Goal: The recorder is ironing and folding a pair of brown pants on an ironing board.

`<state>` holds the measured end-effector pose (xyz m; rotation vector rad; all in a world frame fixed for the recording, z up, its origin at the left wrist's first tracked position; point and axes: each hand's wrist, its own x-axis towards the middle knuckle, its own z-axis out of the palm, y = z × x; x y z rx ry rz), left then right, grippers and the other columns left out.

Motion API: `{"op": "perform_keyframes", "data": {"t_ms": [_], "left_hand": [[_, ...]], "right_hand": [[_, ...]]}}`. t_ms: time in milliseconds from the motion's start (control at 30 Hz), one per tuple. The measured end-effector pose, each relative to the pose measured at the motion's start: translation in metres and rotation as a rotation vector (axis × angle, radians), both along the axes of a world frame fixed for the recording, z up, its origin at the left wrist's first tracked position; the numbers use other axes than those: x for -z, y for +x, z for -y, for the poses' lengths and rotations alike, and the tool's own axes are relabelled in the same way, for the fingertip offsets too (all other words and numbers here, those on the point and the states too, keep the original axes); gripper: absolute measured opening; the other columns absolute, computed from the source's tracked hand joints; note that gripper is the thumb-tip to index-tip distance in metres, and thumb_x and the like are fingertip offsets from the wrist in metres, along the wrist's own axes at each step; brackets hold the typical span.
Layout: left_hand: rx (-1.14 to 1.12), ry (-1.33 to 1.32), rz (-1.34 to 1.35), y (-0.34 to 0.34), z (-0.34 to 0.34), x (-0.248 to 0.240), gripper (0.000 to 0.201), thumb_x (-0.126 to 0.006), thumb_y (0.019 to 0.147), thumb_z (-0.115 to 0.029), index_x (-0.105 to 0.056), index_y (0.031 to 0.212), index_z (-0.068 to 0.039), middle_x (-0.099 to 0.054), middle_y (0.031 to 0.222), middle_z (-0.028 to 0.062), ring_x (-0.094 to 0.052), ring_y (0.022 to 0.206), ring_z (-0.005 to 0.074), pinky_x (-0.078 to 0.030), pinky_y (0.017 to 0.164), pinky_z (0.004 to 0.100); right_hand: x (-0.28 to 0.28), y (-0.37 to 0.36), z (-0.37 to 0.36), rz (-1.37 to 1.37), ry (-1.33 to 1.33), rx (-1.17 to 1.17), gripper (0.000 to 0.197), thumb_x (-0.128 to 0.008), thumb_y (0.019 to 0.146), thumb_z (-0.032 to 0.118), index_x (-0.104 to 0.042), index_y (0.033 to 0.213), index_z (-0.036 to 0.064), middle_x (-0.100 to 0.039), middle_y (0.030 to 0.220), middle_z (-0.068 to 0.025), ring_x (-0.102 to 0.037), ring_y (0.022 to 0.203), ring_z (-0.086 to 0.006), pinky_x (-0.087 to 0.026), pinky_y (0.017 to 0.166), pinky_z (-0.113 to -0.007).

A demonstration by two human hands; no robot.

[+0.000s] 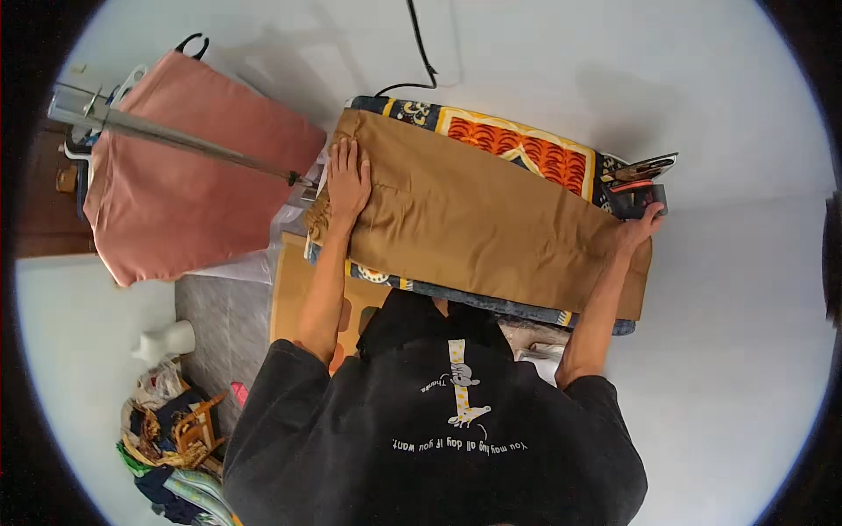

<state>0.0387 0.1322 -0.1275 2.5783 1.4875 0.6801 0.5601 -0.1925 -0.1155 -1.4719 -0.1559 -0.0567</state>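
Note:
A brown garment (474,206), which looks like trousers with a gathered waistband at the left, lies lengthwise over a padded board covered in patterned cloth (526,151). Wrinkles run across its middle and right part. My left hand (349,180) rests flat on the waistband end, fingers stretched out and together. At the far right end, my right hand (643,230) is closed round the handle of a dark clothes iron (645,184). The iron is tilted, its metal plate turned away toward the wall. My right palm and part of the grip are hidden.
Left of the board, a pink garment (206,167) hangs by a slanting metal pole (184,133). A black cord (423,53) hangs at the back wall. A cardboard box (289,294) stands under the board's left end. A heap of clothes and bags (171,430) lies at lower left.

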Motion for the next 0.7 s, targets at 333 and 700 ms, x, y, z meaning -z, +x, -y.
{"op": "perform_keyframes", "data": {"t_ms": [333,700], "left_hand": [[0.175,-0.131,0.029,-0.075,0.059,-0.053,0.051,-0.049,0.106,-0.029,-0.049,0.148,0.000,-0.041,0.160,0.0173,-0.031,0.152,0.0356,-0.024,0.124,0.0490],[0.172,-0.151,0.190,-0.095,0.061,-0.023,0.049,-0.049,0.105,-0.025,-0.051,0.148,-0.002,-0.043,0.159,0.0168,-0.033,0.151,0.0340,-0.024,0.125,0.0481]], "right_hand": [[-0.130,-0.026,0.045,0.549,0.144,-0.214,0.060,-0.074,0.094,0.044,-0.062,0.119,-0.0098,-0.065,0.111,-0.0130,-0.062,0.100,-0.0231,-0.052,0.087,-0.037],[-0.158,-0.314,-0.128,1.280,-0.696,-0.793,0.046,-0.090,0.069,0.044,-0.068,0.068,0.0034,-0.062,0.071,-0.0097,-0.058,0.079,-0.0300,-0.044,0.090,-0.048]]}}
